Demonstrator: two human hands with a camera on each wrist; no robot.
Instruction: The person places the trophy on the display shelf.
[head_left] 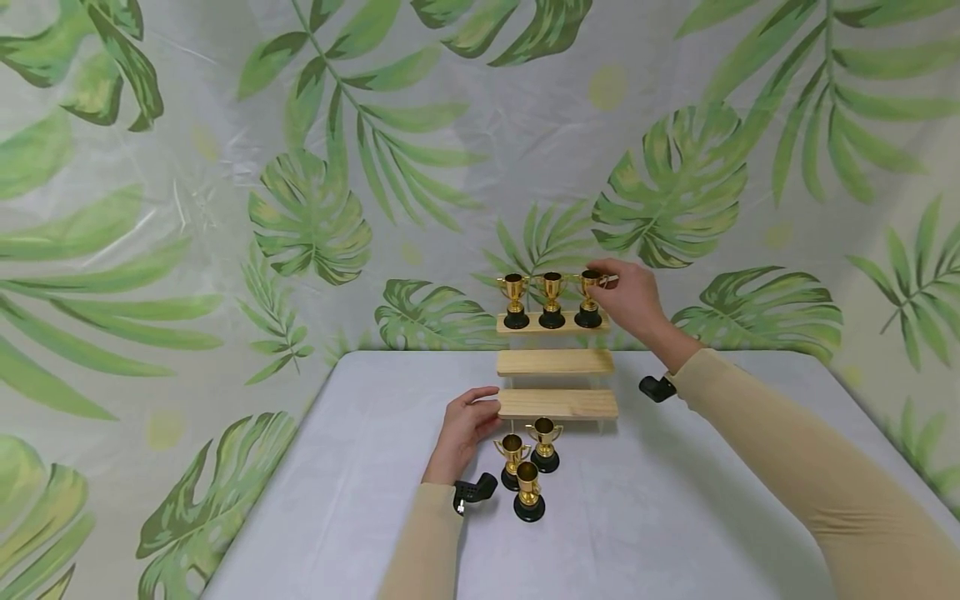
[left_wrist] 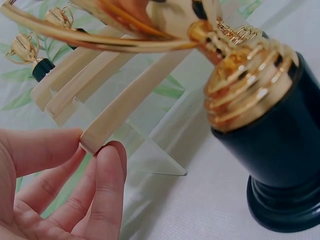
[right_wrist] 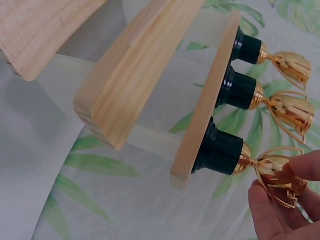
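Observation:
Three small gold trophy cups on black bases stand in a row on the top board of a wooden three-step display stand (head_left: 555,361). My right hand (head_left: 628,293) pinches the rightmost trophy (right_wrist: 272,170) by its cup and handle, its base resting on the board. The middle trophy (head_left: 552,300) and left trophy (head_left: 514,302) stand beside it. With thumb and fingers, my left hand (head_left: 467,427) pinches the left end of the lowest board (left_wrist: 107,120). Close to that hand, three more trophies stand on the table, the frontmost trophy (head_left: 528,493) among them.
The stand's clear side supports (left_wrist: 155,155) hold up the boards. A white cloth covers the table (head_left: 360,500). Behind it hangs a leaf-patterned sheet (head_left: 420,167), close to the top board. Black wrist cameras sit at both cuffs.

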